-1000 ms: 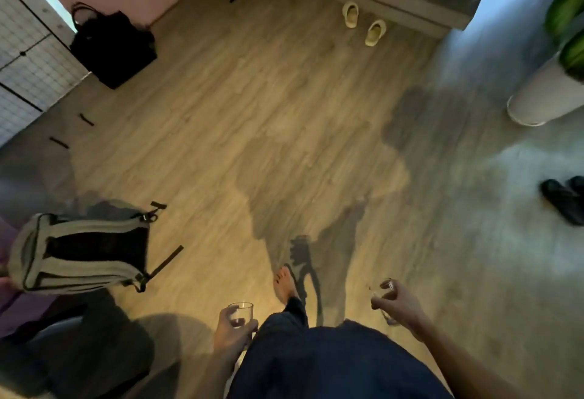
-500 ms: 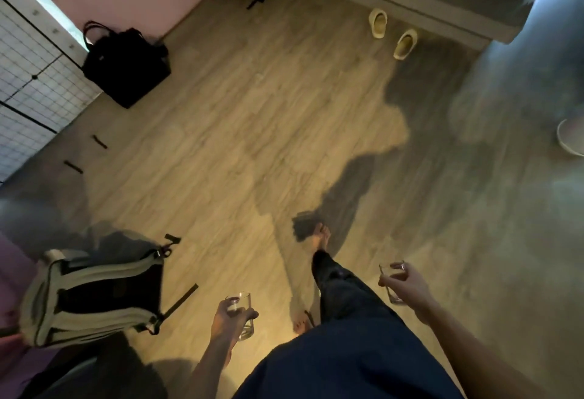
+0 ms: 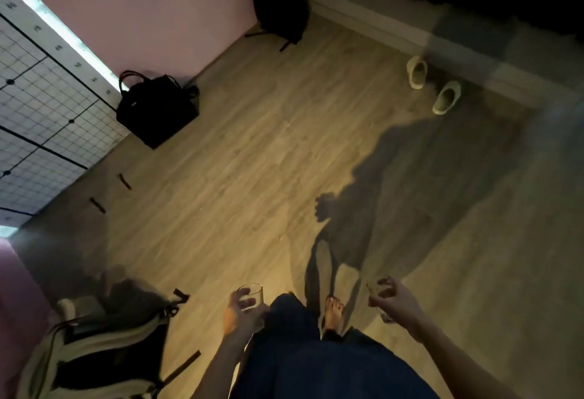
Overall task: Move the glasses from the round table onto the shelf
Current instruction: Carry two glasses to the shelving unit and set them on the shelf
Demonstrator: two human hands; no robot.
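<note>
My left hand [image 3: 238,315] is wrapped around a clear drinking glass [image 3: 252,296], held upright above the wooden floor at the lower middle. My right hand [image 3: 396,302] grips a second clear glass [image 3: 383,316] from above; most of that glass is hidden behind the fingers. A white wire-grid shelf [image 3: 38,107] stands along the left wall, well away from both hands. The round table is out of view. My dark trousers and one bare foot [image 3: 333,311] show between the two hands.
A grey and black backpack [image 3: 94,348] lies on the floor at lower left. A black handbag [image 3: 156,111] sits beside the shelf, another dark bag [image 3: 281,11] at the far wall. Two pale slippers [image 3: 431,87] lie near the far skirting. Wooden floor [image 3: 237,161] stretches ahead.
The view has swung left and forward, so the shelf and handbag look larger and nearer. The white pot and black shoes at the right have left the view. Both hands still hold their glasses.
</note>
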